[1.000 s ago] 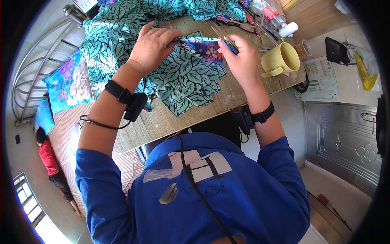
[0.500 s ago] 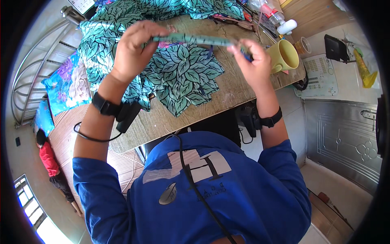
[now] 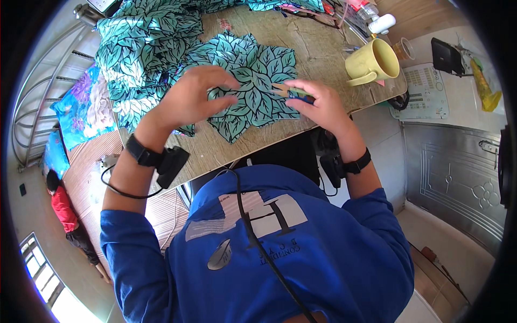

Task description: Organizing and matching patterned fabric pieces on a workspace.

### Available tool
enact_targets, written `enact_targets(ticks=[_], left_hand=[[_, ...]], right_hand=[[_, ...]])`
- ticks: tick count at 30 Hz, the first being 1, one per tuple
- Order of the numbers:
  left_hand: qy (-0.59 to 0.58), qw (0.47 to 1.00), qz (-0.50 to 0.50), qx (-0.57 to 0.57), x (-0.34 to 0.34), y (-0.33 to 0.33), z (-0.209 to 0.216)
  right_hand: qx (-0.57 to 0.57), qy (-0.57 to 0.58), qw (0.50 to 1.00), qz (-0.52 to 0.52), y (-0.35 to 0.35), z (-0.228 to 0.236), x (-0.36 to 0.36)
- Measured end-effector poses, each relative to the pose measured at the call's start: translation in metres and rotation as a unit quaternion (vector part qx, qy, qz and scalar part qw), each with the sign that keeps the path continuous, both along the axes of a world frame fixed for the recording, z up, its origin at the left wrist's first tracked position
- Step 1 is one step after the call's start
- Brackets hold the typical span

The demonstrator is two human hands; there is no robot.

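Observation:
Leaf-print fabric (image 3: 253, 81) in green and black lies on the table below both hands, its cut edge following the leaf outlines. Above its left part hovers my left hand (image 3: 196, 97), thumb and fingers apart with nothing seen between them. My right hand (image 3: 320, 105) is closed on a small tool with a blue handle, which looks like thread snips (image 3: 283, 91); its narrow two-part tip points left over the fabric. No separate green strip can be made out against the matching print. More of the same fabric (image 3: 145, 48) is bunched up to the left.
A yellow mug (image 3: 371, 62) stands at the table's right side, with a white-capped bottle (image 3: 381, 24) and a clear cup (image 3: 404, 48) beyond. The wood-look table (image 3: 210, 148) ends just in front of me. A person in red (image 3: 64, 210) is at the far left.
A green strip was stretched between both hands; my left hand has let go of it. Both hands have come lower and nearer to me, and closer together.

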State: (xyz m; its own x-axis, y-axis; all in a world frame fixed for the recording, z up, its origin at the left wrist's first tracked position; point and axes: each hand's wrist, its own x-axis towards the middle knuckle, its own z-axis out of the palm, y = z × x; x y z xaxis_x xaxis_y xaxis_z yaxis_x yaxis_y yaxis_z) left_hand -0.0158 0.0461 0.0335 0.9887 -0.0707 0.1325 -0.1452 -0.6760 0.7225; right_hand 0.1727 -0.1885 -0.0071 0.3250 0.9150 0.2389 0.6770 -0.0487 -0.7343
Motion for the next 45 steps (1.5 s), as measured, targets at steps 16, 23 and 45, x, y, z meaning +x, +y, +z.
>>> enact_targets(ticks=[16, 23, 45], left_hand=[[0.083, 0.965, 0.242, 0.062, 0.047, -0.03, -0.033], [0.096, 0.957, 0.268, -0.051, 0.043, -0.024, -0.032], [0.056, 0.965, 0.255, -0.012, 0.045, -0.022, -0.041]], right_hand=[[-0.062, -0.024, 0.996, -0.063, 0.022, -0.005, -0.009], [-0.048, -0.021, 0.997, -0.065, 0.026, -0.005, -0.009], [-0.032, -0.084, 0.994, -0.054, 0.037, -0.009, -0.012]])
